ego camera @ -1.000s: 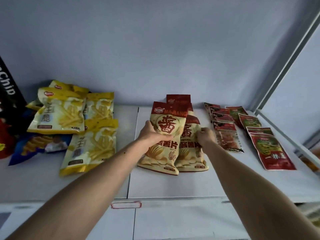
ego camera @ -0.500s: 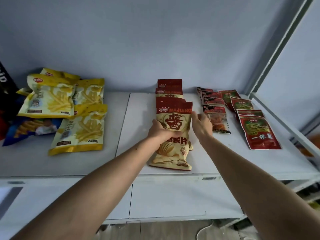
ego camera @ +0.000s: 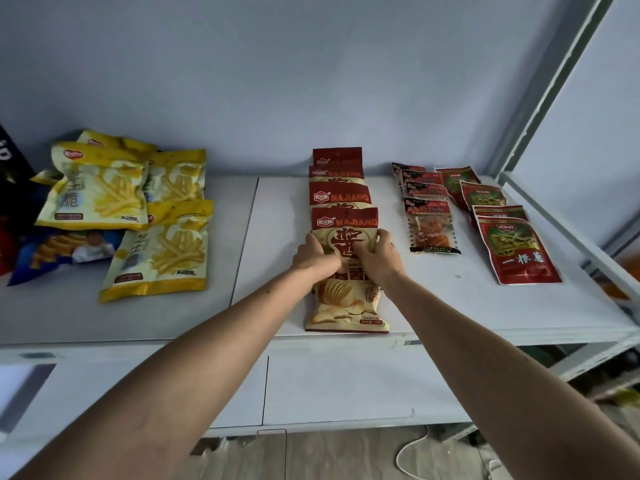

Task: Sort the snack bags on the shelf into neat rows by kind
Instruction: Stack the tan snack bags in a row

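Both hands on the front MAJIANG chip bag (ego camera: 347,299): left hand (ego camera: 313,258) gripping its left edge with curled fingers, right hand (ego camera: 379,256) gripping its right edge, thumb and fingers curled onto the printed face. Bag lying flat near the front edge of the white shelf (ego camera: 450,306), lowest in a single overlapping row of red-topped MAJIANG bags (ego camera: 337,183) running back to the blue wall (ego camera: 311,81). Just to the right, a row of small dark-topped red packets (ego camera: 431,225), and beside those, further right, a row of red-and-green packets (ego camera: 516,251), both likewise overlapping front to back. Well apart on the left, yellow fries bags (ego camera: 159,251) heaped loosely, some overlapping at angles, with a blue bag (ego camera: 65,251) partly under them. At far left, a dark package (ego camera: 10,168) cut off by the frame edge.
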Demonstrator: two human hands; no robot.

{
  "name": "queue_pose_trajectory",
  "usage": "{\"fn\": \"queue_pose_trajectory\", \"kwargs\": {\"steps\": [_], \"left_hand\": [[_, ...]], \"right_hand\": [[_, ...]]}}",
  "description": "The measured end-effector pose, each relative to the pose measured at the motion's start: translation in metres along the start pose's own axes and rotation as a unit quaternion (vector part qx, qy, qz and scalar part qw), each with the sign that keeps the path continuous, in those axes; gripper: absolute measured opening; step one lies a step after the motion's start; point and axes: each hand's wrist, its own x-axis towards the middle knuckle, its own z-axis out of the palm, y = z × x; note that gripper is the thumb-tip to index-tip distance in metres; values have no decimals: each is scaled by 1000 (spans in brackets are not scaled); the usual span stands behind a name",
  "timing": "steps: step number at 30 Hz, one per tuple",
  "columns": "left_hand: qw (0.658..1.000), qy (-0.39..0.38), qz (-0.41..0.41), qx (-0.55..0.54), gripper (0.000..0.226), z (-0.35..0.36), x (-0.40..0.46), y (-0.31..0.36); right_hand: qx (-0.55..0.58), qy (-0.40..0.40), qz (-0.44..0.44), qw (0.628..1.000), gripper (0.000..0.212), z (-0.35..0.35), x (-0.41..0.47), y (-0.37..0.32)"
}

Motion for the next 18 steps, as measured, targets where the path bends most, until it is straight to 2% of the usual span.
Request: {"fn": "queue_pose_trajectory", "kwargs": {"steps": [4,11,16,18], "left_hand": [[1000,14,22,-6,88,5,11,2],[999,4,43,-22,107,7,14,7],[998,-14,41,-40,81,-12,8,7],[998,-13,55,-27,81,-24,3,6]], "right_hand": [[-17,1,2,1000,54,1,14,-4],[-43,-6,34,998,54,-4,25,-11],[-67,19,40,997,62,-8,20,-19],[-103,58,22,993,59,-8,17,-25]]}}
